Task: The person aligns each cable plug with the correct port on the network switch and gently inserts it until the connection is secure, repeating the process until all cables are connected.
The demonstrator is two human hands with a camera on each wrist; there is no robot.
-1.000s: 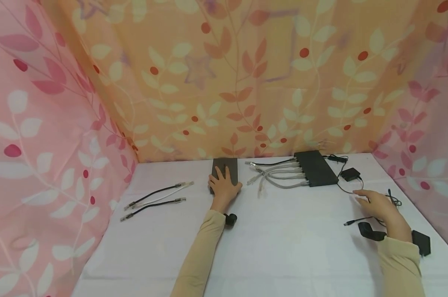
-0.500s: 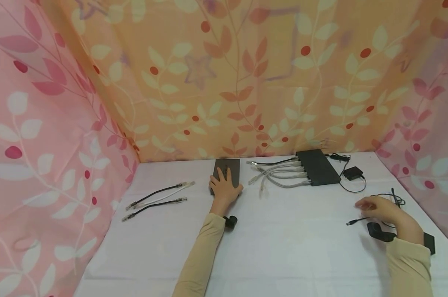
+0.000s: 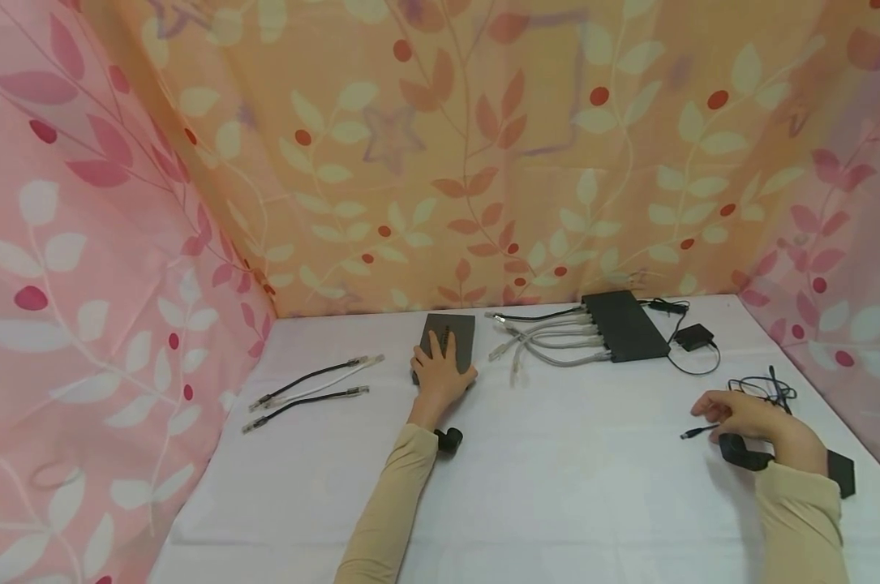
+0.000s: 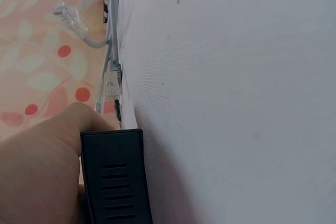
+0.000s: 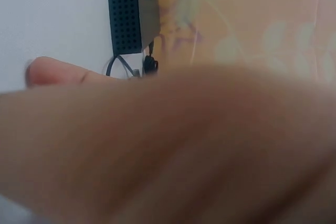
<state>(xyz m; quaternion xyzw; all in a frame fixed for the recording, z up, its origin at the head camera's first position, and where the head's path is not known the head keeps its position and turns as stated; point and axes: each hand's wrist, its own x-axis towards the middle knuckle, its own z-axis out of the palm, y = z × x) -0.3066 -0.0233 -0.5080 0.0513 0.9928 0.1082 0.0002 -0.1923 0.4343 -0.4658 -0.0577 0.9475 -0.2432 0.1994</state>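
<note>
My left hand (image 3: 440, 380) grips a dark flat box (image 3: 460, 328) with a small logo, fingers spread over its top and thumb along the right edge. In the left wrist view slots line the box's side (image 4: 115, 177), and the bent thumb lies against it. To the right, my right hand (image 3: 757, 426) hovers low, fingers loosely bent, beside a thin black power cord's plug (image 3: 695, 433). The cord passes under the thumb; contact is unclear. Its coil (image 3: 775, 393) lies behind the hand, and a black power adapter (image 3: 841, 473) shows past the wrist.
A black network switch (image 3: 625, 326) stands at the back right, with several grey network cables (image 3: 556, 347) plugged in. Its small adapter (image 3: 694, 337) lies beside it. Short black and white patch cables (image 3: 308, 389) lie on the left. Patterned cloth walls (image 3: 520, 162) surround the white table (image 3: 556, 503).
My right hand has drawn back to the right and lowered toward the black cord's plug. The left hand stays on the box, which has shifted very slightly right. The view has drifted a little.
</note>
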